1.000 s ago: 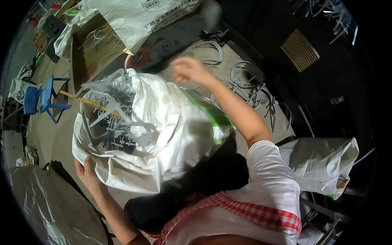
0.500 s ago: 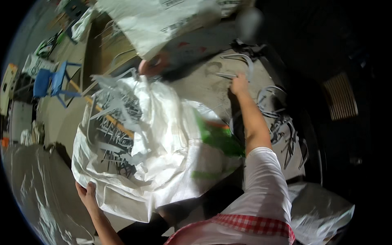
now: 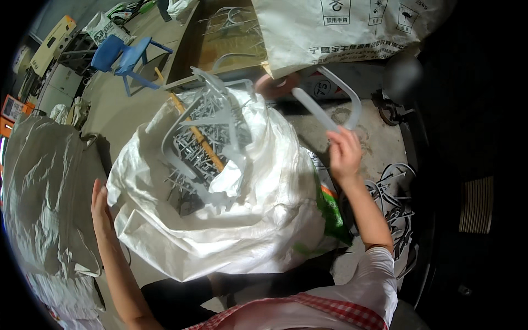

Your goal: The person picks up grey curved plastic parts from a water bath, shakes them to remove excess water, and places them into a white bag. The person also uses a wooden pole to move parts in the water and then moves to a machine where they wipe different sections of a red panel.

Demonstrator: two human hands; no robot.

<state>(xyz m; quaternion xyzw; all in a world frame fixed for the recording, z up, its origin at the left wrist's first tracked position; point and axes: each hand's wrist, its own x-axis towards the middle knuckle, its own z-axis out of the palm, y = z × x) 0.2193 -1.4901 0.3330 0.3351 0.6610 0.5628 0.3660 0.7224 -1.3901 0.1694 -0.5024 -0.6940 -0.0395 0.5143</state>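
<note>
A large white woven sack (image 3: 231, 247) stands with its mouth wide in front of me, holding grey plastic scraps (image 3: 212, 118), thin sticks and frame-like pieces, with a yellow-brown stick (image 3: 198, 135) slanting among them. My left hand (image 3: 100, 206) is flat against the sack's left rim, fingers stretched out. Beyond the sack's right side, my right hand (image 3: 345, 154) is closed on one end of a curved grey plastic piece (image 3: 316, 107), bent like a U and raised above the floor. A crumpled white scrap (image 3: 226, 180) rests on the sack's contents.
More curved grey pieces (image 3: 393, 190) lie on the floor at right. A printed white sack (image 3: 352, 33) hangs over the far side, near a box (image 3: 184, 52) with grey pieces. A blue chair (image 3: 129, 55) and a grey sack (image 3: 47, 192) stand at left.
My right hand has lifted the curved grey plastic piece off the floor and drawn it nearer. My left hand's fingers have straightened along the sack's rim. The view has shifted.
</note>
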